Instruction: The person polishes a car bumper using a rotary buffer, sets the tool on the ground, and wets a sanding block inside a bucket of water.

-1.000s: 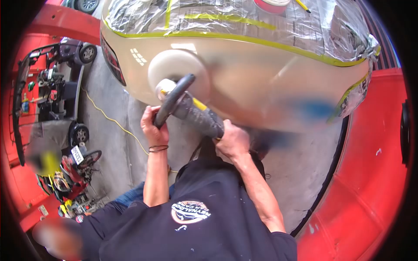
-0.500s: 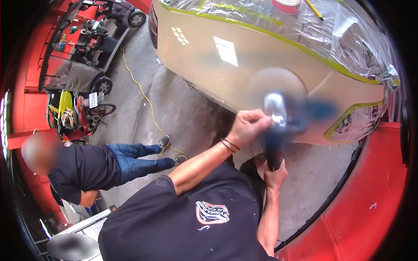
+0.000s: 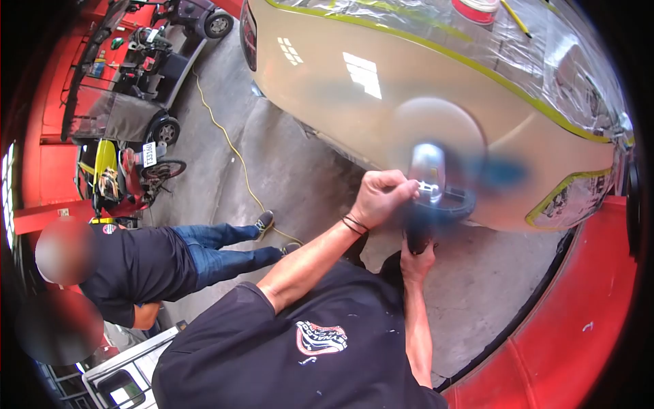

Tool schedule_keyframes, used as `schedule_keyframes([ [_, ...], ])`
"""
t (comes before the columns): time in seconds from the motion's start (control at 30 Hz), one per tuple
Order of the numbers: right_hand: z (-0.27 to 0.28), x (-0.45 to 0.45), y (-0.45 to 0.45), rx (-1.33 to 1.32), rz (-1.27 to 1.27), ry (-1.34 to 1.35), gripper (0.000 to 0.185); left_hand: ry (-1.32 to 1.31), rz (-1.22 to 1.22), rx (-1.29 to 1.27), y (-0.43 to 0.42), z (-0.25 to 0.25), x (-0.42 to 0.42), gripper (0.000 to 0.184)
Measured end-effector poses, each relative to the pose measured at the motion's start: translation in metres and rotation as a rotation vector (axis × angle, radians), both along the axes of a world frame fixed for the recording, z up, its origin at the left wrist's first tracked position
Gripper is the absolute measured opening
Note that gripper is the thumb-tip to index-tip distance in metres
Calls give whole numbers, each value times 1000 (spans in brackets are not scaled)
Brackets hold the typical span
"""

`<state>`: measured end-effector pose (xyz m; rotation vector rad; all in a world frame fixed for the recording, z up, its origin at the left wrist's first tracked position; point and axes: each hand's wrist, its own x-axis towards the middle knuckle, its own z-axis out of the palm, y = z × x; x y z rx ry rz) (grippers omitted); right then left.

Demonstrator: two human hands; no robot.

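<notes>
A power polisher (image 3: pixel 428 174) with a silver head, a dark body and a loop handle stands against the car's beige painted body panel (image 3: pixel 327 88). Its large round pad (image 3: pixel 439 123) is blurred against the paint. My left hand (image 3: pixel 383 198), dark bands at the wrist, is closed at the polisher's front by the silver head and loop handle. My right hand (image 3: pixel 417 261) wraps round the black rear grip, below and to the right of my left. A bluish smear (image 3: pixel 504 172) shows on the panel right of the pad. Clear plastic sheeting (image 3: pixel 470 48), edged with yellow-green tape, covers the car above.
A red and white tub (image 3: pixel 475 9) and a yellow pencil-like stick (image 3: pixel 516 18) lie on the sheeting. A yellow cord (image 3: pixel 231 146) crosses the floor. To the left are a person in jeans (image 3: pixel 143 266), a motorcycle (image 3: pixel 139 170) and a cart (image 3: pixel 150 68). A red wall (image 3: pixel 545 341) stands right.
The polisher and both hands have shifted slightly left along the panel. My right hand has also come up a little. The view has moved slightly. Both hands keep their hold.
</notes>
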<state>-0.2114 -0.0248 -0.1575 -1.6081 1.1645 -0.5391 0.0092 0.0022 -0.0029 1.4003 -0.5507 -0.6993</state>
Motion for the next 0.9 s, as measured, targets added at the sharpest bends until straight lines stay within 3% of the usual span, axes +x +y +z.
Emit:
schedule_keyframes([
  [0.27,11,53,22,-45,50,84,53,72,79,-29,47,-13,65,22],
  [0.33,13,64,22,-105,151,216,51,118,111,-29,63,-18,83,24],
  [0.57,39,140,41,-164,167,204,47,174,273,-99,98,-24,151,31],
  [0.73,71,203,46,-221,330,368,48,197,415,-267,140,-56,213,17],
  [0.9,90,266,56,-141,400,427,56,195,404,-325,153,-51,294,21],
])
